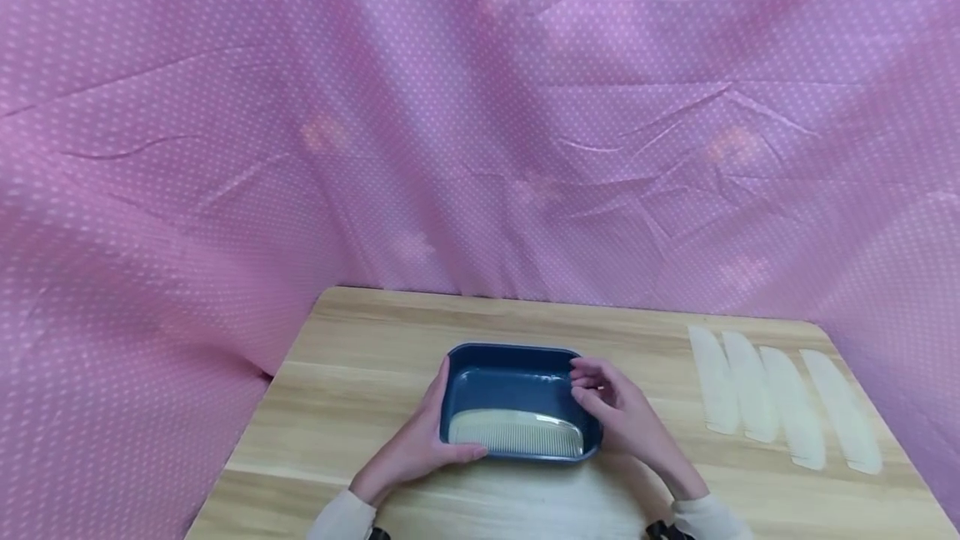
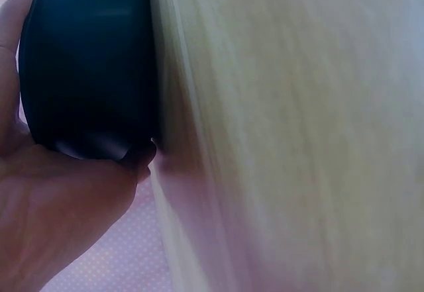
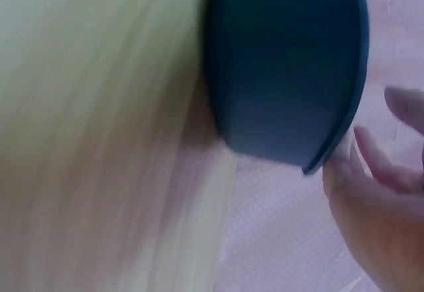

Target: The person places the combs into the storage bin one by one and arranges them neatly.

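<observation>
A dark blue rectangular tray with raised walls sits on the wooden table. One cream comb lies inside along the near wall, teeth toward me. My left hand grips the tray's left near corner, thumb along the near wall and fingers along the left side; the left wrist view shows that hand around the tray's end wall. At the right rim is my right hand, its fingers loosely bent over the tray's edge and holding nothing. In the right wrist view, that hand is beside the rim.
Several cream combs lie side by side at the table's right: the leftmost comb, then two more, and the rightmost comb. Pink dotted cloth hangs behind and at both sides of the table.
</observation>
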A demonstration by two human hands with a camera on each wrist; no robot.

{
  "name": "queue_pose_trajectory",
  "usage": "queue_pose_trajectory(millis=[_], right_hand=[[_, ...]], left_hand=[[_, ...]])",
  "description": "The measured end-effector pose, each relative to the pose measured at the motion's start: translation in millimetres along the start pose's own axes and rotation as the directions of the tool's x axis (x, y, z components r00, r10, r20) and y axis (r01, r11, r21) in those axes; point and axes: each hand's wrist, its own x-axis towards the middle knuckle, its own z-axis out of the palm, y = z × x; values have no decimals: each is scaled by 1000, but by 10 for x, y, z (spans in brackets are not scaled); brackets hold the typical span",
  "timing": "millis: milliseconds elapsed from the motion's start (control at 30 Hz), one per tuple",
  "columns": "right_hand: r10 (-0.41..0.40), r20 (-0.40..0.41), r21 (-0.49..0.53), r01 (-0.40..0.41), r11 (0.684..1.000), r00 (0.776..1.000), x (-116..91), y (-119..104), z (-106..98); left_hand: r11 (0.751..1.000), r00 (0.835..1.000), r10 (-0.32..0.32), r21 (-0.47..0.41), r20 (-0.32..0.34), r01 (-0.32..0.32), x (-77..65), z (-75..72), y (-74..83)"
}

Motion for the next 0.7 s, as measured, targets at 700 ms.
queue_pose_trajectory(millis=[700], right_hand=[[316,-321,-271,-407,872,893,-205,141,-915]], left_hand=[[999,1000,-30,-28,-3,30,-20,-2,18]])
